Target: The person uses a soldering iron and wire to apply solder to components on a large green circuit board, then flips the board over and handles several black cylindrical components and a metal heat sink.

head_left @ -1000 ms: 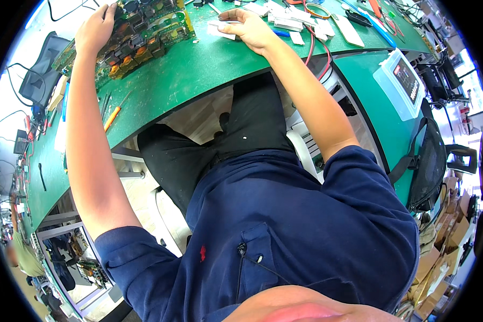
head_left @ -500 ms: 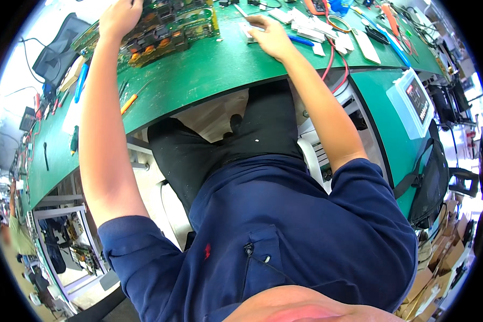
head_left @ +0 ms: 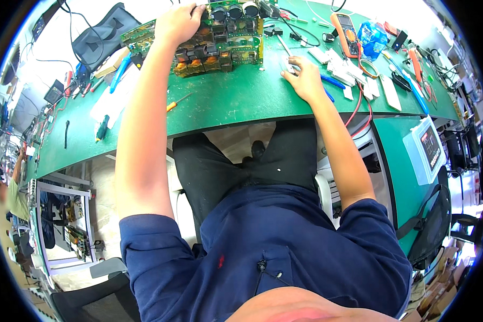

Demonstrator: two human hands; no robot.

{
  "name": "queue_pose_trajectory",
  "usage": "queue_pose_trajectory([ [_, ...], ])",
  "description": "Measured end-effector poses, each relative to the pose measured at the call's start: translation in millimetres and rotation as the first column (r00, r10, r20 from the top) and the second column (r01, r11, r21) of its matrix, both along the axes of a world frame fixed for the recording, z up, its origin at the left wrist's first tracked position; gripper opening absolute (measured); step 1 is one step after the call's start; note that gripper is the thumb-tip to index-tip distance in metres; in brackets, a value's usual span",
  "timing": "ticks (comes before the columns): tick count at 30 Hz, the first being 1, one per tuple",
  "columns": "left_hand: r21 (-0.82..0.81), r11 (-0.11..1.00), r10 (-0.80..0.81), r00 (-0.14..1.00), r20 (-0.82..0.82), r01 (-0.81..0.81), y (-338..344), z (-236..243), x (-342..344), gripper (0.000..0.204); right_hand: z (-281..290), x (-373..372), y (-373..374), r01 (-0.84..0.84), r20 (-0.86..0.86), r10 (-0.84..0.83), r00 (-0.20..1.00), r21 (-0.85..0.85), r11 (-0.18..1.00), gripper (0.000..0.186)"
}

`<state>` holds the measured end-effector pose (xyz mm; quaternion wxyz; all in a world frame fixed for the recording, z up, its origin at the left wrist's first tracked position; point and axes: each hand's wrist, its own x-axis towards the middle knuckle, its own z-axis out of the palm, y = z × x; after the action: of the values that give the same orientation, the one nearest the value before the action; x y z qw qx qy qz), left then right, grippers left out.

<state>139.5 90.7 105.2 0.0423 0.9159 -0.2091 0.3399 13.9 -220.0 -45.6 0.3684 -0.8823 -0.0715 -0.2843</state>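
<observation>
My left hand (head_left: 177,24) is closed over the upper edge of a large green circuit board (head_left: 247,43), its fingertips curled near a row of round black capacitors (head_left: 234,12). The board stands tilted on the green bench, with orange-brown coils along its lower part. To the right, my right hand (head_left: 305,79) rests low over the bench with fingers bent around a slim pale stick-like tool (head_left: 284,46); its exact kind is unclear. Beside that hand lie blue-handled pliers (head_left: 333,81) and several small white pieces (head_left: 341,70).
An orange multimeter (head_left: 346,35) and a blue packet (head_left: 373,38) stand at the back right, near red leads. An orange-handled screwdriver (head_left: 172,106) lies in front of the board. A clear plastic case (head_left: 424,150) and a black bag (head_left: 434,225) are on the right-hand bench.
The view has shifted, so the bench and both hands appear lower and further right. My left hand keeps its hold on the board, and my right hand remains by the pale tool.
</observation>
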Motion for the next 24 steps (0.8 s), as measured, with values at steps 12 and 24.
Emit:
queue_pose_trajectory([
  [12,-0.111,0.988,-0.107,0.993,0.048,0.111,-14.4,8.9,-28.5,0.040,7.0,-8.5,2.0,0.123,0.032,-0.119,0.992,-0.210,0.970,0.031],
  [24,-0.117,0.992,-0.051,0.998,0.036,0.055,-8.3,8.9,-29.3,0.039,7.9,-6.1,4.5,0.130,0.074,-0.117,0.990,-0.206,0.970,0.030],
])
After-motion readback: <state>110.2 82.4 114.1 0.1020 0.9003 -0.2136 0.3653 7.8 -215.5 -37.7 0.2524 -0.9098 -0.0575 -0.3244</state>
